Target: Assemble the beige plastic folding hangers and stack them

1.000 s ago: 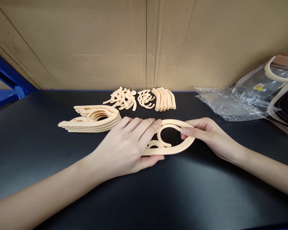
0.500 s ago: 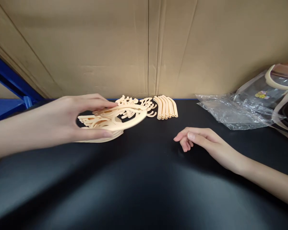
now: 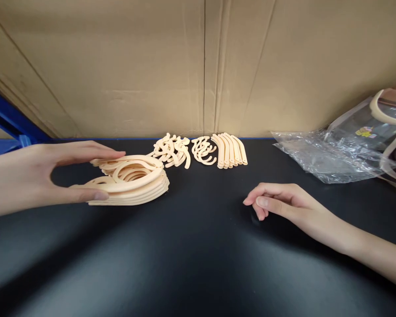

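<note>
My left hand [image 3: 57, 176] spans the top of a stack of cream plastic ring-shaped frames [image 3: 145, 191] at the left of the table. Its thumb lies along the near edge and the fingers along the far edge, closed about the topmost frame [image 3: 137, 181]. My right hand [image 3: 280, 201] rests on the black tabletop right of the middle. Its fingers are curled in, with the thumb against them and nothing visible between.
Small curved cream pieces [image 3: 173, 149] lie heaped behind the stack, with thin hook-shaped pieces [image 3: 203, 149] beside them. A row of curved cream strips [image 3: 230, 150] follows. Clear plastic bags [image 3: 323, 156] lie at right. A cardboard wall [image 3: 145, 66] and blue frame [image 3: 16, 119] bound the table.
My left hand has moved left and down with a cream frame, from above the stack onto it. My right hand stays curled, its place nearly the same.
</note>
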Motion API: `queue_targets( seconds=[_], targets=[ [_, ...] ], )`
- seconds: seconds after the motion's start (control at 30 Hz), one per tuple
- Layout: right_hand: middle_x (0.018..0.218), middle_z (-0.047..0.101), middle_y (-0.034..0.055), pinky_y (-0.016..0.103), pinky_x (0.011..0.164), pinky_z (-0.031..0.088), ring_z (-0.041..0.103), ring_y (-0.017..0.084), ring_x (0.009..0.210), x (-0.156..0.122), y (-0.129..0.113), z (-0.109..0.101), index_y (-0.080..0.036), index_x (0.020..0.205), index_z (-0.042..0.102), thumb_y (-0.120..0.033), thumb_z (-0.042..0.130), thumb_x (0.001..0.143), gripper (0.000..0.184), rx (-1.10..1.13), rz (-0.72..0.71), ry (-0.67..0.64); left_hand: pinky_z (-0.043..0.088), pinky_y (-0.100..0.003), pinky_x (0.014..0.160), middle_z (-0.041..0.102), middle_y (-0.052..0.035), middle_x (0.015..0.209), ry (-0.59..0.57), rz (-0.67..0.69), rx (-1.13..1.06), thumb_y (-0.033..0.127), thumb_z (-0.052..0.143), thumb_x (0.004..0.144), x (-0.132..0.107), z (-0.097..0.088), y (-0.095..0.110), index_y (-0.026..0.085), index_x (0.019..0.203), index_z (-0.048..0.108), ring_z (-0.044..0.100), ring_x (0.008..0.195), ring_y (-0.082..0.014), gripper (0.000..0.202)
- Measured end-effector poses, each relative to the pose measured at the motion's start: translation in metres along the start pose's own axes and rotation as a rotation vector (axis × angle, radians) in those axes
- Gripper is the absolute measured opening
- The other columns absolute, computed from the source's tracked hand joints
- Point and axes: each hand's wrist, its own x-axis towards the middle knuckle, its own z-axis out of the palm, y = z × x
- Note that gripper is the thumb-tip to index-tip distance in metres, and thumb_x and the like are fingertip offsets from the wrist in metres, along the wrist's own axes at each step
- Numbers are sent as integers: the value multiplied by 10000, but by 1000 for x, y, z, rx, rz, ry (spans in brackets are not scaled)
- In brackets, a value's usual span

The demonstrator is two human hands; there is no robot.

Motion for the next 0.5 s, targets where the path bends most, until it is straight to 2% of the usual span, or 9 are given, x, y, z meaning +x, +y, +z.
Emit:
queue_targets(
  seconds=[0.13, 0.23, 0.5],
  targets=[
    [734, 662, -21, 284, 728, 408, 580, 138, 708, 1, -1, 0, -241, 913, 733, -490, 589, 945, 290, -1, -2, 2, 540, -374, 893, 741, 29, 1106, 32, 27, -25, 828, 468, 791, 3, 0, 26, 270, 1200, 675, 707, 954, -215, 723],
    [731, 662, -22, 286, 724, 411, 590, 140, 713, 1, 0, -1, -246, 918, 732, -483, 594, 943, 276, -1, -10, -3, 534, -399, 912, 743, 9, 1075, 34, 19, -37, 839, 402, 799, 3, -1, 40, 251, 1189, 673, 708, 942, -212, 757],
    [733, 672, -12, 292, 714, 423, 603, 149, 714, 1, -1, 0, -239, 906, 735, -487, 597, 937, 285, -18, -1, 0, 511, -381, 909, 745, 22, 1089, 50, 2, -60, 849, 408, 781, 1, 1, 40, 272, 1167, 679, 713, 940, -221, 745]
  ],
)
